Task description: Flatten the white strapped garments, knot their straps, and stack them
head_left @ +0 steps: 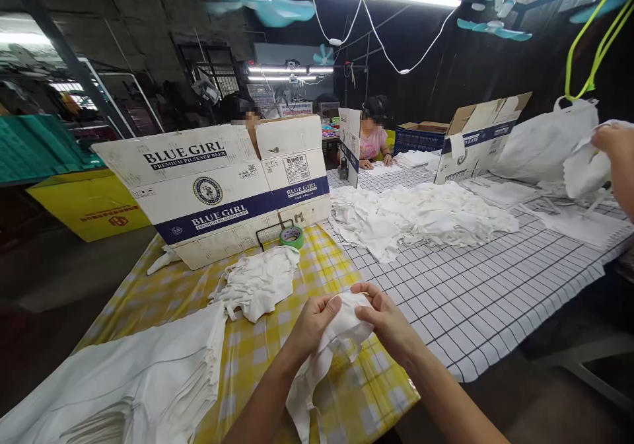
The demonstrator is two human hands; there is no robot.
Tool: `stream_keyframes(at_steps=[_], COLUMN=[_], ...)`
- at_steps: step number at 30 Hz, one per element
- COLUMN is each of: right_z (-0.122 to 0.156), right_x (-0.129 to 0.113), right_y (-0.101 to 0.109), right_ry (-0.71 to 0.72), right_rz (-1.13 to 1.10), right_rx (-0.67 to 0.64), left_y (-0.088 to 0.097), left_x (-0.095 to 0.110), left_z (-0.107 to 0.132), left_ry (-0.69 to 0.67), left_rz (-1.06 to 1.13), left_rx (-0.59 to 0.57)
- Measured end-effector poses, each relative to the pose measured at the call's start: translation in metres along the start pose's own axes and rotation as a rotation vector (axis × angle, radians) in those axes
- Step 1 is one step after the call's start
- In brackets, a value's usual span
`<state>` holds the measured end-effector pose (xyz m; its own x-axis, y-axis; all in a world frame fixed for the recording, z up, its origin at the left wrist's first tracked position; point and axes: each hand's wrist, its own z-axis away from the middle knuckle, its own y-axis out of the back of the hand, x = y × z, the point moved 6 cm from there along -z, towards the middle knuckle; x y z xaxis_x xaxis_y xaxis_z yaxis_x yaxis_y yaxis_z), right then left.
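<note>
Between my two hands is a white piece of cloth (347, 318), held up over the front edge of the yellow checked tablecloth (366, 391). My left hand (313, 325) pinches its left side between thumb and fingers. At the upper right of the cloth, my right hand (381, 312) grips it the same way. A long strip of the cloth hangs down below my left hand. Just beyond lies a small heap of white cloth pieces (262, 279). At the lower left is a thick stack of flat white fabric (148, 358).
An upright beer carton (218, 193) stands behind the small heap, with green tape (291, 236) at its foot. A large white cloth pile (426, 216) covers part of the grid-patterned tablecloth (446, 298). A co-worker (372, 140) sits across; another person's hand (614, 140) holds white material at right.
</note>
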<state>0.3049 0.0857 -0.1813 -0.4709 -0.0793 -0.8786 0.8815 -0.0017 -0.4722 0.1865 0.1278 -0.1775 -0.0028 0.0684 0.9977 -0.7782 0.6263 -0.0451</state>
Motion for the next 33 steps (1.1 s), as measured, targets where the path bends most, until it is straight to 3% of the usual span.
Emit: stream_keyframes(at_steps=[11,18,20,24,28,31,33], right_z=[0.005,0.002,-0.001,-0.013,-0.031,-0.043,-0.048], right_x=[0.0,-0.017,-0.021,-0.016,-0.004,0.001,0.003], right_y=[0.003,-0.008,-0.016,-0.041,-0.077,-0.109,-0.126], right_ry=[-0.033,0.0,-0.02,-0.081,-0.106,-0.076,-0.044], right_rz=[-0.059,0.014,-0.046,-0.13,-0.115,-0.119,-0.083], right_rx=[-0.041,-0.143,-0.167,-0.192,-0.181,-0.164,-0.154], left_y=[0.0,-0.009,-0.005,0.017,0.038,0.086,0.143], left_x=[0.002,0.011,0.014,0.032,0.049,0.072,0.097], left_z=[-0.003,-0.008,-0.007,0.007,0.034,0.053,0.064], left_ry=[0.019,0.067,0.036,-0.172,-0.19,-0.167,-0.214], left_rz=[0.027,0.144,0.157,0.089,0.089,0.194,0.243], left_rx=[0.02,-0.074,-0.038,0.123,0.141,0.29,0.467])
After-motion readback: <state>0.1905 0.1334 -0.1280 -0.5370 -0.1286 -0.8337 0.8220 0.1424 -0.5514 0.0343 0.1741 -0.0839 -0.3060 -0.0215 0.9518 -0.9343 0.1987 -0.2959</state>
